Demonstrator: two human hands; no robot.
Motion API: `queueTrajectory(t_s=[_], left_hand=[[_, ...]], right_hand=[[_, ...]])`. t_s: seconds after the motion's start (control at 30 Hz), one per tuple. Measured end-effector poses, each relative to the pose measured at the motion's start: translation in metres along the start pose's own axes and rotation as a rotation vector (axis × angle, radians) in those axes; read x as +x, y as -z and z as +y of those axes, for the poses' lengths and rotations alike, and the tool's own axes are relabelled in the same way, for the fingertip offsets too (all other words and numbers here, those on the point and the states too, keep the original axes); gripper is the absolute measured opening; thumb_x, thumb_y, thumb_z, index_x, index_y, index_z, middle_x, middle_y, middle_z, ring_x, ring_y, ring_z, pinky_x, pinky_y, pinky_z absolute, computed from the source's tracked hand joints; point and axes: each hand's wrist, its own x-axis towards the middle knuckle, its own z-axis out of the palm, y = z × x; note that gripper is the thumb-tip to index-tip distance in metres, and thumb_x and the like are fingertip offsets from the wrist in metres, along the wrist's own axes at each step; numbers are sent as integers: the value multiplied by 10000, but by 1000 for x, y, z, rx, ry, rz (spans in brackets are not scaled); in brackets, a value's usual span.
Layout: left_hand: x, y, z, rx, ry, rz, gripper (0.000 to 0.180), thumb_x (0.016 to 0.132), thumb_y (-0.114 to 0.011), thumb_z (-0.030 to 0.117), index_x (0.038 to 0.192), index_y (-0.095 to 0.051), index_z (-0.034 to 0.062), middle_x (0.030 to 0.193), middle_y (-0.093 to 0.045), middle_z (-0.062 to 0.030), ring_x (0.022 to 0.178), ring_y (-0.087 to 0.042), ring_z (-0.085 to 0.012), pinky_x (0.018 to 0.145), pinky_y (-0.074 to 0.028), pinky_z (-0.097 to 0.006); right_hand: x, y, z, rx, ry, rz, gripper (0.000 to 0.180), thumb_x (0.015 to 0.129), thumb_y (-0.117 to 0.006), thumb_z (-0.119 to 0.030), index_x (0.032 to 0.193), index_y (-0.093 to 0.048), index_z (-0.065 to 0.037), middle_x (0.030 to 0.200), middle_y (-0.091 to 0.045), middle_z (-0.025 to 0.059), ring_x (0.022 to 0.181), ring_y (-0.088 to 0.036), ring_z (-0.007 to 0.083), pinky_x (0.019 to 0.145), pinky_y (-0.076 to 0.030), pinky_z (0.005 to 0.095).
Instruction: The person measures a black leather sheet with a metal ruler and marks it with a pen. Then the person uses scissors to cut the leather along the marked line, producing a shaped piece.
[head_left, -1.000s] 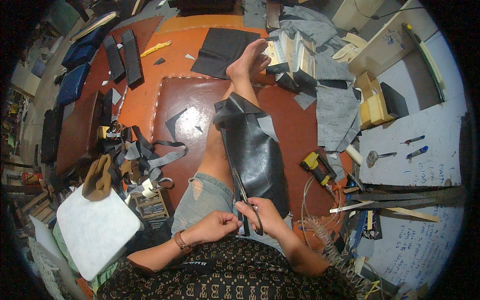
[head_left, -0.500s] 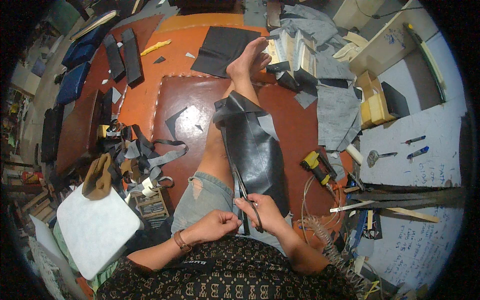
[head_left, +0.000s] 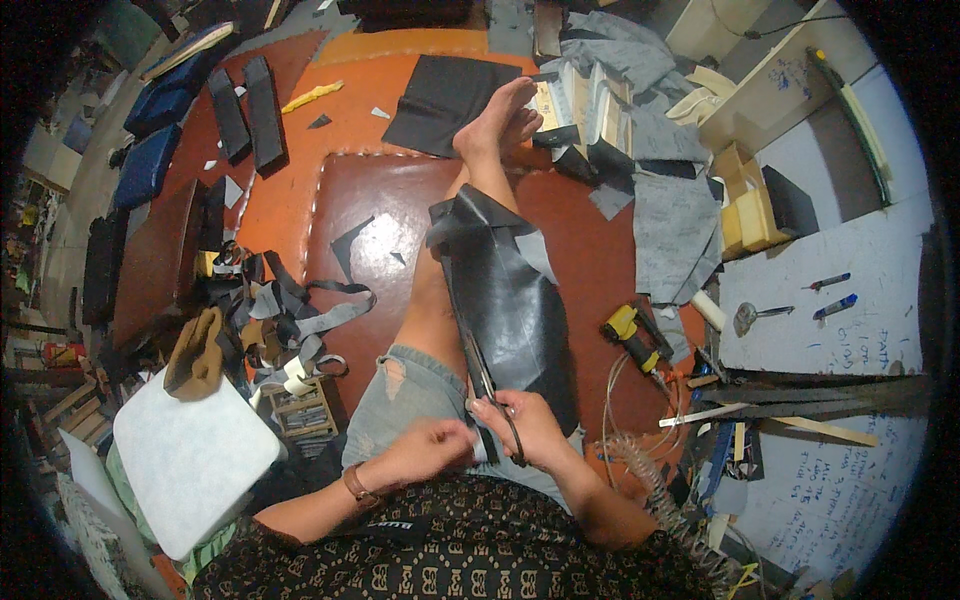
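Note:
A black leather-like sheet (head_left: 510, 320) lies draped along my outstretched leg, its grey backing showing at a folded corner. My right hand (head_left: 535, 428) is closed round the handles of a pair of scissors (head_left: 477, 362). The blades point away from me along the sheet's left edge; whether they are parted is hard to make out. Close to the left of the scissors, my left hand (head_left: 432, 447) is slightly blurred, its fingers pinched at the narrow near end of the sheet's edge (head_left: 484, 446).
To the left are a white padded cushion (head_left: 200, 460), a wooden box (head_left: 303, 408) and a heap of scrap strips (head_left: 270, 305). At right lie a yellow-black air tool (head_left: 637, 335), a coiled hose (head_left: 645, 470) and marked white boards (head_left: 810, 330). A black cloth piece (head_left: 440, 100) lies near my foot.
My left hand has shifted slightly left, and the near end of the sheet's edge has spread a little. My right hand and the scissors stay almost in place.

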Motion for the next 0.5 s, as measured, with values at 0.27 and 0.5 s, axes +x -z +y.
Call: queueTrajectory(t_s=[0.27,0.5], left_hand=[[62,40,33,-487,51,431,321,1062,-624,313,1206,-641,27,1052,-684,-68,835,-711,-169,710,-628,-325],[100,35,21,-482,51,443,202,1036,-682,208,1130,-671,29,1018,-702,-42,839,-734,-163,695,-637,-303]], right_hand=[[-3,4,-9,-75,18,3,475,990,-696,-500,1068,-747,-35,595,-612,41,458,-522,112,456,-406,319],[4,5,5,-123,73,21,478,988,-691,-501,1027,-753,-28,605,-626,54,502,-559,128,504,-432,328]])
